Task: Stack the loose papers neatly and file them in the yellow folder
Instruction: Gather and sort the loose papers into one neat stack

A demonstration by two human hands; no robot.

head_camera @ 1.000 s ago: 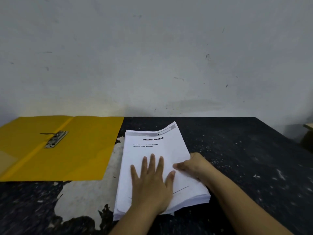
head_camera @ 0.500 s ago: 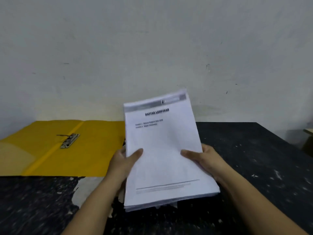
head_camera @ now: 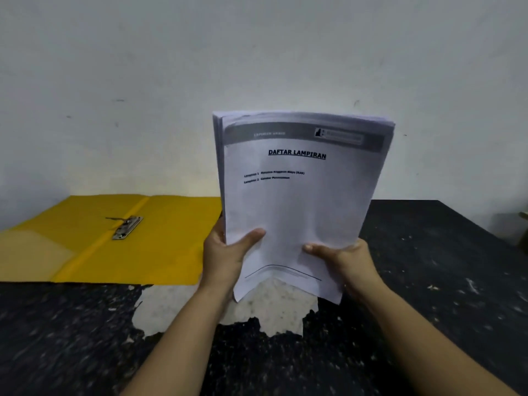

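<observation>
Dark speckled table (head_camera: 428, 281), worn pale patch (head_camera: 265, 312) near front; scuffed white wall (head_camera: 257, 52) behind.

Folder (head_camera: 160, 247) left of papers (head_camera: 297, 212)

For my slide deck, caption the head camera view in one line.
Both hands, left hand and right hand, hold the papers upright above the table, beside the open yellow folder.

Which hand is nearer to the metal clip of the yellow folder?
Left. The left hand grips the paper stack's edge just right of the metal clip; the right hand holds the far side.
</observation>
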